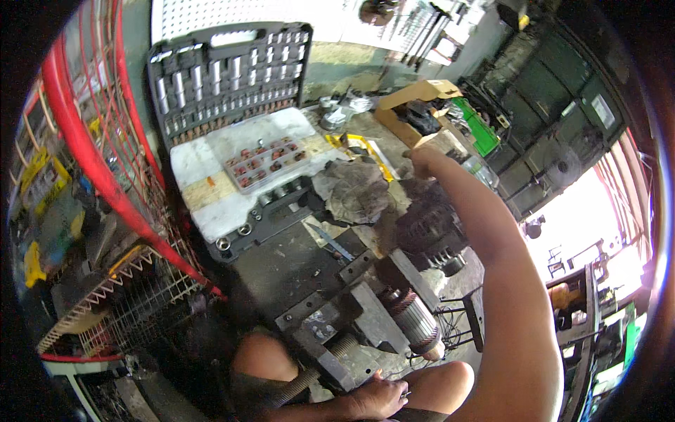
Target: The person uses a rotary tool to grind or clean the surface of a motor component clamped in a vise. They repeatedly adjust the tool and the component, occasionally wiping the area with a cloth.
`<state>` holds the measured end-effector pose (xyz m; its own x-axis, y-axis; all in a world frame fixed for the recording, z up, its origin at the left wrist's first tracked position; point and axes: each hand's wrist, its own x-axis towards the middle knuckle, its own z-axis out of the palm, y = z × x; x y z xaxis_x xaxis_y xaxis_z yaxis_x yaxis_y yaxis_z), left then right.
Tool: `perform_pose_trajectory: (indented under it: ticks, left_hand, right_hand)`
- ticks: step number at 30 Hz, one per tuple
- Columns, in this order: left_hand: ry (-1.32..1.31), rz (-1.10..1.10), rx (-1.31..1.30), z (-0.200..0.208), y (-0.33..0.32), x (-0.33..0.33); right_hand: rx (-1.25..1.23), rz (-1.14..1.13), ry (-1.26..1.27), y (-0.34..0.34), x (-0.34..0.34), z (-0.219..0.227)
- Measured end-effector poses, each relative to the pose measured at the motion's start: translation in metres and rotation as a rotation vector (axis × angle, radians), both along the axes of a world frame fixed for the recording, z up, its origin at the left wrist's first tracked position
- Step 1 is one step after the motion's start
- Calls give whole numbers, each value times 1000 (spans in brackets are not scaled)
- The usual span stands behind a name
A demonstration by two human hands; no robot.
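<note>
My right hand point(424, 163) reaches far over the bench, close to the cardboard box point(394, 116) and a yellow-edged tray point(383, 163); its fingertips are hard to make out. Low in the view, my left hand point(380, 397) rests by my knee with curled fingers; whatever lies in them is too small to name. Between my hands, a metal bench vise point(373, 316) has a motor armature point(411, 320) at its jaws. Beyond it sits a dark, finned motor housing point(429, 225). A crumpled grey rag point(355, 190) and a thin blade point(332, 241) lie nearby.
An open socket set case point(228, 77) stands at the back left. On its white-covered part rests a divided clear box point(267, 165) of small parts. A red-framed wire rack point(105, 176) rises on the left. A green tray point(478, 126) is at the back right.
</note>
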<state>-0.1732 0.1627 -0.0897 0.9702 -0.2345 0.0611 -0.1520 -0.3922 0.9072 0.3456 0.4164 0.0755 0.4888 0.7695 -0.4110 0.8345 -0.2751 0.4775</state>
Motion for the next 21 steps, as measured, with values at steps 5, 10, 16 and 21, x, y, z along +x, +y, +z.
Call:
perform_pose_trajectory:
  ticks: [5, 10, 16, 21]
  left_hand:
    - [9, 16, -54, -1, -6, 0]
    - [185, -30, -145, 13, 3, 1]
    - [123, -56, -80, 10, 0, 2]
    - [113, -80, 18, 10, -3, 3]
  right_hand:
    - [-14, -10, 158, 11, 33, -43]
    - [80, -19, 18, 13, 14, -21]
    - [774, -62, 377, -30, -100, 89]
    - [852, -33, 1014, -77, -227, 88]
